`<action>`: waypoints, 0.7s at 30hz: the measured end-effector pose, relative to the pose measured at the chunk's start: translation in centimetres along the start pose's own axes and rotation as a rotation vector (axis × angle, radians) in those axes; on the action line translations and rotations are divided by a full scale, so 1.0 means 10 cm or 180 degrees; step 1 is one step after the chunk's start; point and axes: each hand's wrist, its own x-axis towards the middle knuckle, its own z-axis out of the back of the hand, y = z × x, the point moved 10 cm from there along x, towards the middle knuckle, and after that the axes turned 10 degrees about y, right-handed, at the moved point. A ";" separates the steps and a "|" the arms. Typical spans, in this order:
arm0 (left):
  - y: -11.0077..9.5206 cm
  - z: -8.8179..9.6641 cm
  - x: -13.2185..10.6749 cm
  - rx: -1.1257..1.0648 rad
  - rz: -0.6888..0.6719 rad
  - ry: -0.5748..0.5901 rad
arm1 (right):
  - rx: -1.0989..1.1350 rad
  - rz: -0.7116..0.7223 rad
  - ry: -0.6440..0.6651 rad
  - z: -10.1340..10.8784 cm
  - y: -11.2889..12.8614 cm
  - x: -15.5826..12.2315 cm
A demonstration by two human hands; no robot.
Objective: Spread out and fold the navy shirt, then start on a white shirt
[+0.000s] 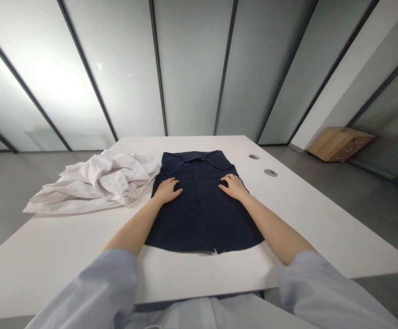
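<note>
A navy garment (199, 210), which looks like a folded shirt with its collar at the far end, lies flat on the white table (322, 228). A seam or placket line runs down its middle to a small gap at the near hem. My left hand (167, 190) rests on its left side, fingers stretched out over the cloth. On the opposite side my right hand (233, 186) lies with fingers spread on the fabric near the edge. Neither hand grips anything. To the left, a crumpled white cloth (109, 178) is heaped beside the navy garment, partly over the table's edge.
Two round cable grommets, a farther one (254, 156) and a nearer one (270, 172), are set in the tabletop at right. A wooden cabinet (339, 142) stands on the floor at far right. Frosted glass panels (192, 68) rise behind the table.
</note>
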 end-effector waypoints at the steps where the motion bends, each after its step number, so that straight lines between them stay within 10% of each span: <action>1: -0.01 0.02 0.00 -0.0053 -0.0035 -0.0055 | -0.0009 0.0065 -0.0047 0.03 0.03 -0.01; 21: -0.14 0.11 0.01 0.0249 -0.0340 0.0288 | 0.0077 0.0455 0.0838 -0.06 0.21 -0.06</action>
